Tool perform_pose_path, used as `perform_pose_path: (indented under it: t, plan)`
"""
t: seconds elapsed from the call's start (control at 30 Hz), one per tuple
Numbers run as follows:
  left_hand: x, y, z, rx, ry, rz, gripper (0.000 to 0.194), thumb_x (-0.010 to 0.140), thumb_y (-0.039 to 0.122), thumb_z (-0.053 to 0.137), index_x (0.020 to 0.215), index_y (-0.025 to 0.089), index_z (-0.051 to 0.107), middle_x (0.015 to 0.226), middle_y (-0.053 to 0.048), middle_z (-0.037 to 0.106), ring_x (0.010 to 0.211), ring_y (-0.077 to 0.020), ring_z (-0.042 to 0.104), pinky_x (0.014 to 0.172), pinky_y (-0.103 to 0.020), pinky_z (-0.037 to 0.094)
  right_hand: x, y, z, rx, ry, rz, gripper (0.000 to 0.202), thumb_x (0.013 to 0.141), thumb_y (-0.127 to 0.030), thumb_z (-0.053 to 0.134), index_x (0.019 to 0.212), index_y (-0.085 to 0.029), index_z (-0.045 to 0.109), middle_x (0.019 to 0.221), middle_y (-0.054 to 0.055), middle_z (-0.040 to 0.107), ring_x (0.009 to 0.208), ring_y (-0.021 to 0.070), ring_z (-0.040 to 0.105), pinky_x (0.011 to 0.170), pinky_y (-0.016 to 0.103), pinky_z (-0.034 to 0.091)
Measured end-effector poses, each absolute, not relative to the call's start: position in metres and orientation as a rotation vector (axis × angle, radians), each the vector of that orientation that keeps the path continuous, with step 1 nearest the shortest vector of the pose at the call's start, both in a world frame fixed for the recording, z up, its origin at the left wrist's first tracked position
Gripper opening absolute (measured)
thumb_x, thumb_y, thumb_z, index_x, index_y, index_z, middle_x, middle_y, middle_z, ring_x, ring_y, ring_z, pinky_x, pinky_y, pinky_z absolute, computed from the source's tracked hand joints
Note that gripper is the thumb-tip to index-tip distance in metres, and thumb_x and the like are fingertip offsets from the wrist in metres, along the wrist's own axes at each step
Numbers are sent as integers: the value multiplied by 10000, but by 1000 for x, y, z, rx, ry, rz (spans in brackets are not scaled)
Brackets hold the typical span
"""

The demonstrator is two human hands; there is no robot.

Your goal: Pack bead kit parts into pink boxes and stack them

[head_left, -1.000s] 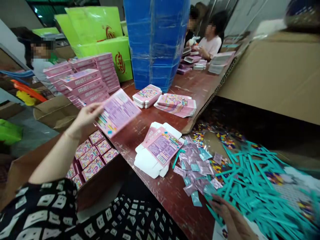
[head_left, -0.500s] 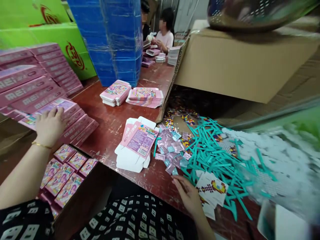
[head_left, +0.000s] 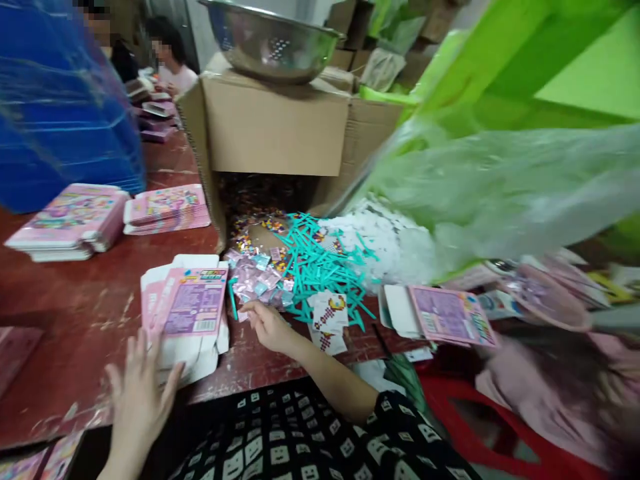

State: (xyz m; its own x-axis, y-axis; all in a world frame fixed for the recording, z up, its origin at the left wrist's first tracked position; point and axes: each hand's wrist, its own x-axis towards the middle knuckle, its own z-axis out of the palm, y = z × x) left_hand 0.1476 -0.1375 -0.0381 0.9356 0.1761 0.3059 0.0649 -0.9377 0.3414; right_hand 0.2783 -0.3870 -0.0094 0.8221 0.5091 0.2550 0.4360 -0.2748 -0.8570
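Observation:
My left hand (head_left: 140, 380), fingers spread and holding nothing, is at the near left edge of some flattened pink-and-white toy cartons (head_left: 193, 303). My right hand (head_left: 267, 327) reaches the near edge of a pile of small pink and blue sachets (head_left: 257, 277). Its fingers are bent together at the sachets, and what they hold, if anything, is hidden. Right of it lie printed cards (head_left: 330, 312) with a pixel picture, against a heap of teal plastic sticks (head_left: 315, 260).
Carton stacks (head_left: 75, 217) stand at left, before blue wrapped crates (head_left: 60, 107). A cardboard box (head_left: 277, 127) bears a metal colander (head_left: 275, 47). White pieces (head_left: 385, 233) heap beside green plastic. More cartons (head_left: 450, 317) jut over a red stool (head_left: 465, 413). People sit behind.
The view has swung right. My left hand has left the stacked pink boxes at the left and come over to the flattened cartons, fingers spread. My right hand has moved up onto the sachets.

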Motion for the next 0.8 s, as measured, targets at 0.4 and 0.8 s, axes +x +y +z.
perform_pose_path:
  t: [0.4,0.8]
  plan:
    - [148,-165,-19,2629,55,469,566,948,378,516,1470,211,373,1511,-224,424,1450,-400,313,1153,-696,151,315,-681,62,-2876,68,-65,327,848,-237,558,1151,-126,608,1130,159,651,1019,243,611,842,345,481]
    - [156,-258,23,2304,-267,440,681,897,330,636,1494,353,309,1497,-118,469,1396,-332,431,1188,-627,233,312,-633,138,-3240,23,-343,256,947,-341,486,895,-144,641,830,153,686,748,261,643,657,334,400]
